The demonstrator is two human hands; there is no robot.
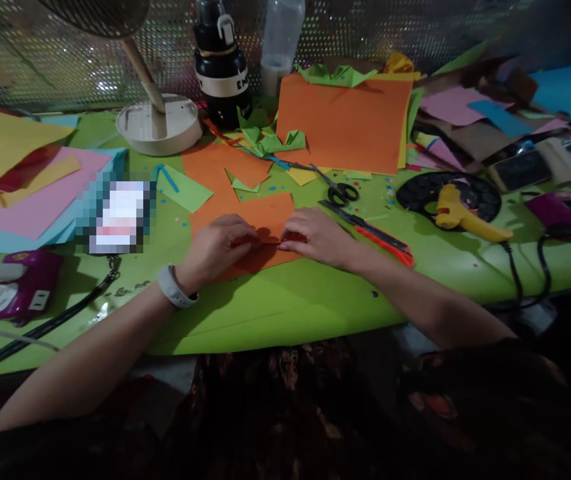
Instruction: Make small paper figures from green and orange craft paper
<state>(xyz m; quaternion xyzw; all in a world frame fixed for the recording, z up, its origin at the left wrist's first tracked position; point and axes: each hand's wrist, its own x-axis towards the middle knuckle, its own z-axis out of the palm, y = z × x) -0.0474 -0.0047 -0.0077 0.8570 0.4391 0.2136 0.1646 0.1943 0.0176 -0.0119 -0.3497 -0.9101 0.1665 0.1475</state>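
An orange sheet of paper point(270, 207) lies near the front of the green table, with a crease or folded strip along its middle. My left hand point(220, 247), with a pale watch on the wrist, pinches that strip from the left. From the right, my right hand point(318, 237) pinches the same strip, its fingertips a short way from the left ones. Both thumbs press along the near side of the paper. Black-handled scissors point(342, 193) and a red and black utility knife point(382, 241) lie just right of my right hand.
A phone point(121, 217) and a purple device point(20, 287) lie to the left. Behind stand a fan base point(160, 127), a black bottle point(222, 80) and stacked orange paper point(348, 123). On the right, a yellow glue gun point(470, 213) rests on a black tray point(415, 193).
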